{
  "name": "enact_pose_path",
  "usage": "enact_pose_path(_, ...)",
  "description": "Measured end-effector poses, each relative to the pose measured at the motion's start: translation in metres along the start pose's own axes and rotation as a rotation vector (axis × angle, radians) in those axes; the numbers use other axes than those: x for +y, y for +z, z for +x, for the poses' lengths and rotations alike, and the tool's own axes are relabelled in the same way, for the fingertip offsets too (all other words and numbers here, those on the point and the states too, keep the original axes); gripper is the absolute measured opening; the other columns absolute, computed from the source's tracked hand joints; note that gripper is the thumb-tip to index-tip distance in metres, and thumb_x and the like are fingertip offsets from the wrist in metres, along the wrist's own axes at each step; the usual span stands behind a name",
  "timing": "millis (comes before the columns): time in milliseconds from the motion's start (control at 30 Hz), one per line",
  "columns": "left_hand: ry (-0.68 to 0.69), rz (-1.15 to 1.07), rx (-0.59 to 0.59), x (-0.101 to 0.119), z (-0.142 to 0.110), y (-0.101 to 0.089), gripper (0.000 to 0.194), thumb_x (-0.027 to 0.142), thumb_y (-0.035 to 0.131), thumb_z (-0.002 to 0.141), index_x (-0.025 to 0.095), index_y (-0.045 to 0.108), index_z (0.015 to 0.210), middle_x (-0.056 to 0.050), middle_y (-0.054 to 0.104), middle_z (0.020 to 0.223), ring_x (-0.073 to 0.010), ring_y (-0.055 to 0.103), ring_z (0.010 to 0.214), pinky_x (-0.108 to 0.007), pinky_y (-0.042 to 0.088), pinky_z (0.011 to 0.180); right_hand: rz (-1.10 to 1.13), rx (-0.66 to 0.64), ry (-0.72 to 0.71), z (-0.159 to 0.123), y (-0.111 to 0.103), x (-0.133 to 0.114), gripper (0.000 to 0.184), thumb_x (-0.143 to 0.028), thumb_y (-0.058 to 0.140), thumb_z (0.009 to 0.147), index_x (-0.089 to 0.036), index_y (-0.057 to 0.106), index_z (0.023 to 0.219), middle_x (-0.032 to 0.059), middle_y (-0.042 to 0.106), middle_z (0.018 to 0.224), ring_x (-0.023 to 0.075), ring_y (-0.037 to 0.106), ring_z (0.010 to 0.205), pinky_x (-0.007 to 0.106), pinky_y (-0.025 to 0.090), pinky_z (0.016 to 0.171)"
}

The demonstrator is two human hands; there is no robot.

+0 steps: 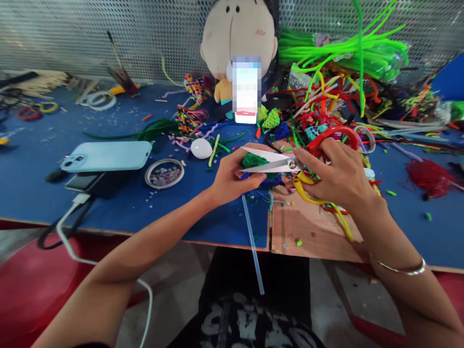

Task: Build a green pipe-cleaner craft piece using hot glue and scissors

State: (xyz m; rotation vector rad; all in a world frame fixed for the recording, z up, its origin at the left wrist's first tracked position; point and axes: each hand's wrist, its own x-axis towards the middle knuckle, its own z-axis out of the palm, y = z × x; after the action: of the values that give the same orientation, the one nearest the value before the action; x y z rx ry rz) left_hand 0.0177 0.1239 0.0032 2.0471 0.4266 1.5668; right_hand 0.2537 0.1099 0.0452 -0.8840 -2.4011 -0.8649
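Observation:
My left hand (232, 174) is closed round a small dark green fuzzy piece (253, 160), holding it over the front of the table. In my right hand (337, 169) is a pair of scissors (292, 165) with red handles. Their blades point left and lie apart, one on each side of the green piece. Whether they touch it I cannot tell. Below my left hand a clear, thin stick (253, 244) slants down past the table edge. Yellow pipe cleaner (306, 192) lies under my right hand.
A phone (245, 92) with a lit screen leans on a plush doll (237, 36). To the left are a light blue phone (108, 156), a round lid of beads (165, 174) and a white egg-shaped piece (201, 148). Bright green pipe cleaners (362, 50) heap up at the back right.

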Motion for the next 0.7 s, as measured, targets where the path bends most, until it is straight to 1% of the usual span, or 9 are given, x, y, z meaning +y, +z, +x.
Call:
enact_pose_path(267, -0.025, -0.015, 0.033, -0.0015, -0.0022, 0.0018, 0.026, 0.029, 0.069, 0.081, 0.021, 0.066, 0.105, -0.003, 0.072, 0.103, -0.0153, 0.068, 0.088, -0.028, 0.055, 0.078, -0.067, 0.028, -0.022, 0.0007, -0.0024, -0.0011, 0.031, -0.025, 0.048, 0.087, -0.02, 0.058, 0.116, 0.002, 0.042, 0.079, 0.0129, 0.033, 0.066, 0.026, 0.026, 0.058)
enact_pose_path(433, -0.019, -0.029, 0.038, -0.0019, -0.0027, 0.0025, 0.025, 0.03, 0.068, 0.081, 0.022, 0.066, 0.104, -0.003, 0.072, 0.103, -0.0165, 0.069, 0.091, -0.028, 0.055, 0.077, -0.049, -0.051, 0.004, 0.0011, -0.0019, -0.0004, 0.036, -0.026, 0.049, 0.085, -0.02, 0.056, 0.119, 0.0034, 0.044, 0.083, 0.0139, 0.037, 0.069, 0.027, 0.029, 0.059)
enact_pose_path(600, -0.111, -0.045, 0.013, -0.0009, -0.0058, 0.0034, 0.03, 0.033, 0.071, 0.079, 0.019, 0.067, 0.104, -0.004, 0.073, 0.099, -0.0171, 0.068, 0.09, -0.029, 0.054, 0.078, -0.011, -0.09, 0.02, 0.0028, -0.0027, -0.0013, 0.039, -0.026, 0.049, 0.084, -0.021, 0.054, 0.122, 0.0054, 0.048, 0.086, 0.0167, 0.041, 0.074, 0.03, 0.032, 0.065)
enact_pose_path(700, -0.102, -0.06, -0.003, 0.0004, -0.0054, 0.0041, 0.028, 0.031, 0.07, 0.079, 0.019, 0.067, 0.104, -0.004, 0.073, 0.101, -0.0159, 0.068, 0.087, -0.029, 0.054, 0.082, 0.001, -0.132, 0.03, 0.003, -0.0037, -0.0013, 0.037, -0.029, 0.05, 0.085, -0.021, 0.055, 0.121, 0.0058, 0.049, 0.087, 0.0172, 0.042, 0.076, 0.031, 0.033, 0.067)
